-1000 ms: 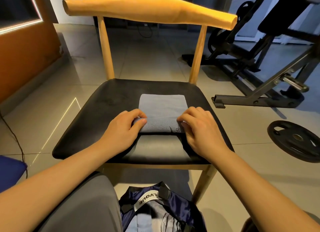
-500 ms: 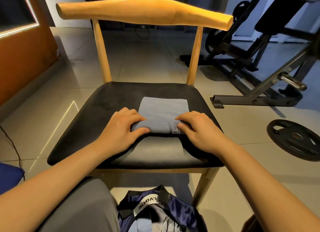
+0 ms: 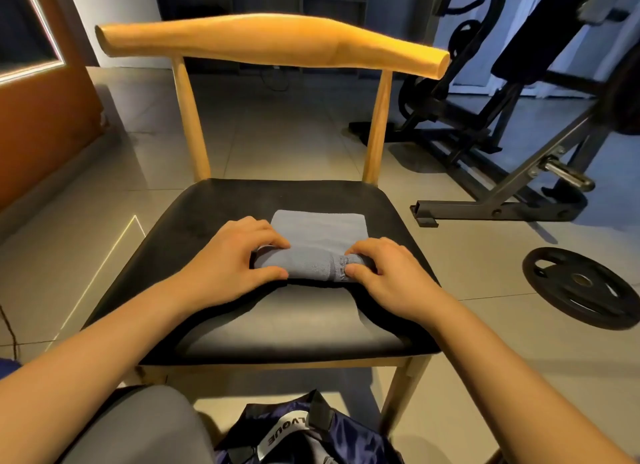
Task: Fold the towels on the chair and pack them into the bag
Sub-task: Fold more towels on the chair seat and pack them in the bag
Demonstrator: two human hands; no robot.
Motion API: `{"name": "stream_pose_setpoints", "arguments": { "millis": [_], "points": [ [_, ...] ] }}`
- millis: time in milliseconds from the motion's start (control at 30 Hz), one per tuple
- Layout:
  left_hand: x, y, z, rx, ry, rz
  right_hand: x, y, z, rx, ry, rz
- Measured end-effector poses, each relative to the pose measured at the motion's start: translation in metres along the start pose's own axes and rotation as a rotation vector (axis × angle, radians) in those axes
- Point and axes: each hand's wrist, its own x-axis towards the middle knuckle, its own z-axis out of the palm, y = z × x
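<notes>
- The left hand (image 3: 232, 259) and the right hand (image 3: 391, 273) each close around one end of a grey-blue towel (image 3: 317, 233), fingers curled over the top of the roll and thumbs tucked against its near side.
- The towel lies at the middle of the black seat of a wooden chair (image 3: 207, 221). Its near part is wound into a tight roll between the two hands, and its far part is still flat on the seat.
- Compared with a second ago, the roll is thicker and sits further from the person, and the flat strip beyond it has shrunk. The hands have travelled with it, keeping the same hold at both ends.
- That suggests the towel is being rolled rather than folded flat, and that the rolling is well past halfway, with only a short flap left to take in.
- No other towel is visible on the seat, so this looks like the last one to be done there.
- A dark blue bag (image 3: 311, 436) waits open on the tiled floor below the seat's front edge, beside the person's knee. It is close by for packing the finished roll.
- A weight plate (image 3: 581, 287) and a bench frame (image 3: 502, 209) stand to the right, well apart from the chair.
</notes>
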Motion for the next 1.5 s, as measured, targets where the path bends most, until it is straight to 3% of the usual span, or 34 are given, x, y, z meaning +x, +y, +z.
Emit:
{"name": "stream_pose_setpoints", "arguments": {
  "millis": [133, 233, 367, 433, 500, 600, 700, 900, 967, 1100, 1200, 1367, 1500],
  "points": [
    [0.009, -0.003, 0.004, -0.041, -0.018, -0.091, -0.004, -0.003, 0.005, -0.155, 0.094, -0.038],
    [0.019, -0.007, -0.002, -0.232, -0.132, -0.233, -0.009, -0.001, 0.004, -0.249, 0.098, -0.178],
    [0.027, -0.008, -0.011, -0.421, -0.301, -0.325, 0.002, 0.004, 0.004, -0.255, 0.100, -0.193],
    [0.025, -0.006, -0.009, -0.340, -0.189, -0.295, 0.007, 0.008, 0.004, -0.209, 0.058, -0.167],
    [0.018, 0.000, -0.007, -0.168, -0.033, -0.154, 0.012, 0.011, 0.003, -0.169, 0.021, -0.116],
    [0.012, 0.007, -0.002, -0.008, -0.003, -0.015, 0.017, 0.012, 0.005, -0.148, 0.003, -0.046],
    [0.013, 0.008, 0.003, 0.076, 0.045, -0.071, 0.014, 0.010, 0.007, -0.161, 0.076, -0.092],
    [0.026, 0.001, 0.007, -0.080, -0.035, -0.342, 0.023, 0.011, 0.008, -0.118, 0.110, -0.112],
    [0.030, 0.005, 0.008, -0.020, 0.001, -0.290, 0.031, 0.013, 0.006, -0.083, 0.074, -0.075],
    [0.024, 0.007, 0.014, 0.240, 0.014, -0.001, 0.045, 0.017, 0.003, -0.015, 0.001, -0.014],
    [0.027, 0.000, 0.014, 0.272, 0.012, -0.045, 0.046, 0.016, 0.006, -0.032, 0.024, -0.051],
    [0.041, -0.006, 0.002, -0.003, -0.111, -0.237, 0.047, 0.021, 0.007, -0.149, 0.091, -0.156],
    [0.041, -0.004, 0.007, 0.129, -0.053, -0.119, 0.058, 0.025, 0.004, -0.052, -0.003, -0.068]
  ]
}}
